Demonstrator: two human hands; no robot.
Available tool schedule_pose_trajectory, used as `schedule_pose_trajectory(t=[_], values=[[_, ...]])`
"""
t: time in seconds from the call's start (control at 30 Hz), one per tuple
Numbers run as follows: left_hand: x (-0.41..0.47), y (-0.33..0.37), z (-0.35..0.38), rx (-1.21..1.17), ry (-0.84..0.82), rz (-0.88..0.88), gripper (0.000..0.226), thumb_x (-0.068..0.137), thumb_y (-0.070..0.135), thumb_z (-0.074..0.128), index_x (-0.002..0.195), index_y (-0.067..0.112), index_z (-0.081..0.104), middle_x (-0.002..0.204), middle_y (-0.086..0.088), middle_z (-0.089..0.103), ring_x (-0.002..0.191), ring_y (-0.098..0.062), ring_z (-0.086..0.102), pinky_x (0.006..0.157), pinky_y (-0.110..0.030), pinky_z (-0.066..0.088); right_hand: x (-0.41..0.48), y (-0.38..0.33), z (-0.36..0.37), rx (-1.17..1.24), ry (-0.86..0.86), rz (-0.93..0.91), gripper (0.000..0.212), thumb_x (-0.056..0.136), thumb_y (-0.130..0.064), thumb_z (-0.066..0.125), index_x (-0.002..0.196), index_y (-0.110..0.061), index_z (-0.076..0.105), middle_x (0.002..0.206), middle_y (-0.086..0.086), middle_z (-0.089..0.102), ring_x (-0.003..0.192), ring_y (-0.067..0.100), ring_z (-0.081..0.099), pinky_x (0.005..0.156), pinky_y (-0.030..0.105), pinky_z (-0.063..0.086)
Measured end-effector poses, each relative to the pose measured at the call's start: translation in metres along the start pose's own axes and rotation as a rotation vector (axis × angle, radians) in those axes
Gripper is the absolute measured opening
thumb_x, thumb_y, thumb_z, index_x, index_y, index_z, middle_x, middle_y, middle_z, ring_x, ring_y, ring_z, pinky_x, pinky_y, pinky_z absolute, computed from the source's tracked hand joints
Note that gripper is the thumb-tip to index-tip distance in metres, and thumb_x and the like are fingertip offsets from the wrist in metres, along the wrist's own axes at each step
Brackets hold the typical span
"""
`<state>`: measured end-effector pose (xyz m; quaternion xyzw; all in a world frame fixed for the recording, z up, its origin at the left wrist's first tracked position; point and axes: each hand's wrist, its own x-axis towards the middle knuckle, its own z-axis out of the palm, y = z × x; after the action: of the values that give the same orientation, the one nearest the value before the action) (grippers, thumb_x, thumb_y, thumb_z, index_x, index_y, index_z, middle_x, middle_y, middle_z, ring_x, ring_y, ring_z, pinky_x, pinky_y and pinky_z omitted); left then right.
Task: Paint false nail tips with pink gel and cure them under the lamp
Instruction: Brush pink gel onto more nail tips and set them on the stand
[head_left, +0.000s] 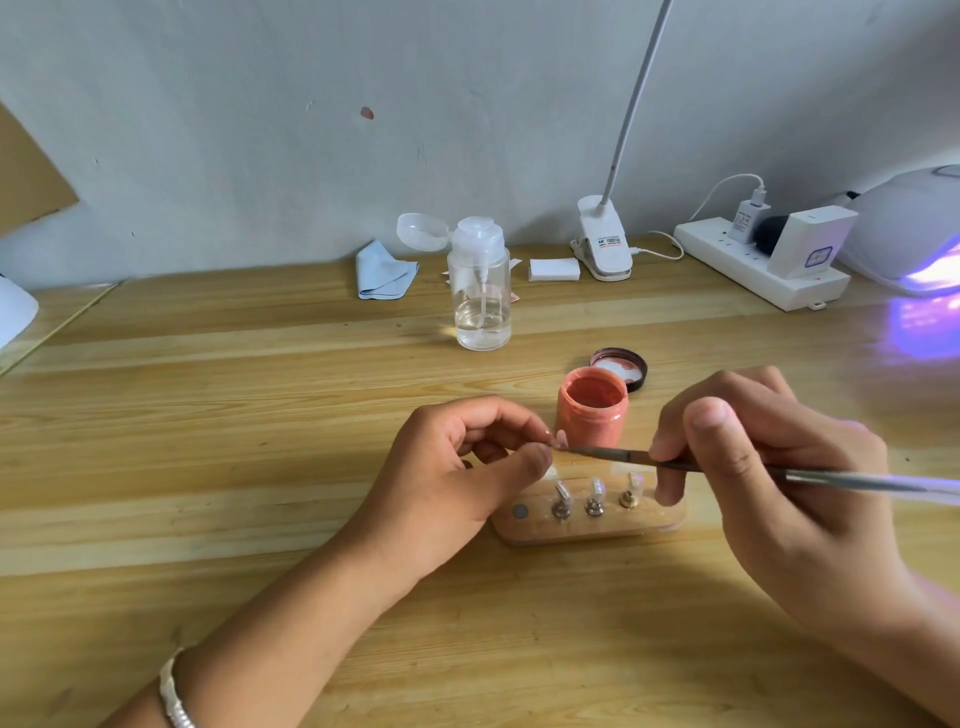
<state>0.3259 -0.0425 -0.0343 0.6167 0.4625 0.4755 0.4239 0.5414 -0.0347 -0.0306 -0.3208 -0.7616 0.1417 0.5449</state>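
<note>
Bracelet (174, 691) on its wrist, the left hand (457, 467) pinches a nail tip (560, 441) between thumb and forefinger, just in front of the pink gel jar (592, 410). Nearer than the jar, a wooden stand (587, 527) carries three spare tips (596, 488). The right hand (769, 478) grips a brush (613, 454), its bristles touching the pinched tip. Far right of the jar, the lamp (909, 234) glows purple.

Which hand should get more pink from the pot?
The right hand: it holds the brush, whose bristles sit just in front of the open pink gel pot. The left hand is busy pinching the nail tip.
</note>
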Motion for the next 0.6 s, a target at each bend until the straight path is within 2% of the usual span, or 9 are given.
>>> schedule_pose_trajectory(t=[0.1,0.2,0.37,0.5,0.6], values=[[0.0002,0.0000,0.0006,-0.016,0.003,-0.019,0.007,0.082,0.005,0.077,0.086,0.010,0.076,0.089,-0.015,0.073,0.079,-0.020,0.058,0.070,-0.026,0.050,-0.0008,-0.0006,-0.0016,0.032,0.018,-0.009,0.046,0.107,-0.046,0.040,0.074,-0.024,0.063,0.061,-0.011,0.060,0.067,0.016,0.057,0.071,0.031,0.040],[-0.0001,-0.0004,0.0016,-0.039,0.000,-0.021,0.007,0.081,0.005,0.078,0.085,0.011,0.075,0.085,-0.005,0.075,0.078,-0.017,0.058,0.070,-0.023,0.050,0.0005,-0.0010,-0.0012,0.043,0.058,0.010,0.042,0.106,-0.048,0.041,0.078,-0.027,0.064,0.067,-0.012,0.063,0.069,0.024,0.060,0.068,0.035,0.043],[0.0004,-0.0003,0.0014,-0.057,-0.006,-0.014,0.009,0.081,0.006,0.078,0.084,0.014,0.075,0.085,-0.002,0.076,0.078,-0.016,0.061,0.073,-0.022,0.051,0.0013,0.0000,0.0012,0.021,0.030,0.020,0.040,0.105,-0.049,0.043,0.080,-0.027,0.065,0.068,-0.011,0.065,0.072,0.019,0.060,0.070,0.031,0.043],[0.0004,0.0000,0.0016,-0.053,-0.015,-0.009,0.008,0.082,0.005,0.076,0.084,0.012,0.074,0.085,0.001,0.076,0.076,-0.011,0.062,0.071,-0.017,0.050,-0.0007,0.0006,-0.0011,0.077,0.039,0.020,0.044,0.107,-0.048,0.041,0.075,-0.026,0.064,0.065,-0.009,0.062,0.065,0.024,0.060,0.063,0.043,0.044],[0.0007,-0.0009,0.0018,-0.063,-0.011,-0.017,0.007,0.082,0.005,0.077,0.084,0.011,0.074,0.085,0.000,0.076,0.077,-0.012,0.062,0.070,-0.017,0.050,-0.0003,-0.0004,-0.0009,0.099,0.055,0.025,0.041,0.106,-0.048,0.043,0.079,-0.027,0.064,0.069,-0.011,0.062,0.064,0.026,0.062,0.062,0.046,0.046]])
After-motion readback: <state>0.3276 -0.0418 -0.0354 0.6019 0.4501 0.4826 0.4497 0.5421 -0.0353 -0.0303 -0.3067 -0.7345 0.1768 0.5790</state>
